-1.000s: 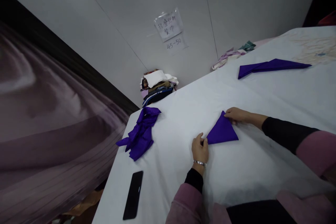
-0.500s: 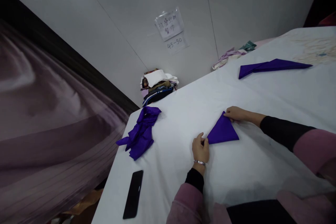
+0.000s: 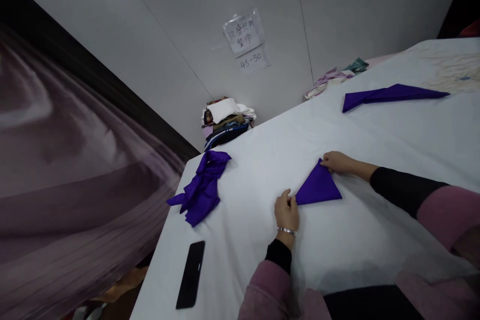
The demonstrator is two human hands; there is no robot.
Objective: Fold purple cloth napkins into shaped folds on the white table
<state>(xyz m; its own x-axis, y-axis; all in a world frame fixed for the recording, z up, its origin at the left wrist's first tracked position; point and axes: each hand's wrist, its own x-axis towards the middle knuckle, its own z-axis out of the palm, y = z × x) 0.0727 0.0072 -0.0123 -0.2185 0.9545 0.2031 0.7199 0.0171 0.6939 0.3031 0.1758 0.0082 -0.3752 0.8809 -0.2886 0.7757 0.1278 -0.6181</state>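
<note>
A purple cloth napkin (image 3: 318, 186), folded into a triangle, lies flat on the white-covered table (image 3: 255, 240). My left hand (image 3: 287, 212), with a bracelet at the wrist, pinches its left corner between thumb and fingers. At the far corner, my right hand (image 3: 335, 162) grips the tip with its fingers closed. Off to the left lies a crumpled heap of purple cloth (image 3: 204, 187). A long, narrow folded purple napkin (image 3: 393, 96) rests at the upper right of the table.
A black phone (image 3: 191, 274) lies near the table's left edge. Stacked clothes (image 3: 227, 122) stand beyond the far edge, and more cloths (image 3: 332, 80) sit farther right. A handwritten paper sign (image 3: 244, 34) hangs on the wall. Pinkish drapery (image 3: 75, 185) hangs at left.
The view has shifted very slightly. Both hands keep their places at the corners of the folded triangle, and the cloth looks the same.
</note>
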